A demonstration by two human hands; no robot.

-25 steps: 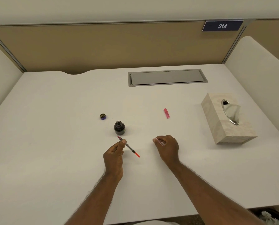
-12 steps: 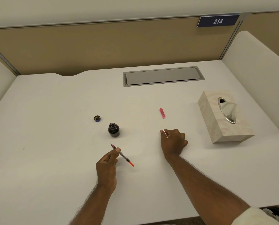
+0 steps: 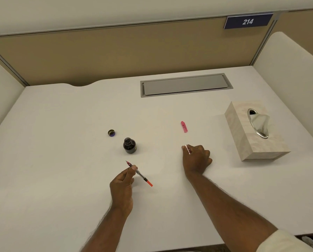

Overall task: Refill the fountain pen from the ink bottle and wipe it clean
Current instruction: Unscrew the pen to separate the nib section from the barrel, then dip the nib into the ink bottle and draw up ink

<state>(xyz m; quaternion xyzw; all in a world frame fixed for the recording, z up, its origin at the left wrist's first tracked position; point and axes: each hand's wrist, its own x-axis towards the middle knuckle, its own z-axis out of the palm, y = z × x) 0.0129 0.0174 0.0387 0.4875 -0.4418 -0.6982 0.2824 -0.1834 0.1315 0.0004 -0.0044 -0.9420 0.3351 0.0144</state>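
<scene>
My left hand [image 3: 122, 184] pinches the fountain pen's inner section [image 3: 140, 174], a slim clear piece with an orange end, its nib pointing up-left toward the ink bottle. The dark ink bottle [image 3: 129, 145] stands uncapped just beyond the nib, apart from it. Its cap [image 3: 111, 132] lies to the bottle's upper left. My right hand [image 3: 195, 159] rests on the desk, closed around a clear pinkish pen barrel [image 3: 188, 149] whose tip sticks out at the knuckles. A pink pen cap [image 3: 184, 126] lies beyond my right hand.
A beige tissue box [image 3: 250, 142] with a tissue poking out stands at the right. A grey cable hatch [image 3: 185, 85] is set into the white desk [image 3: 61, 160] at the back. Padded dividers wall in both sides.
My right hand has moved right and slightly away with the barrel, then settled on the desk. My left hand drew the pen section back from the bottle a little.
</scene>
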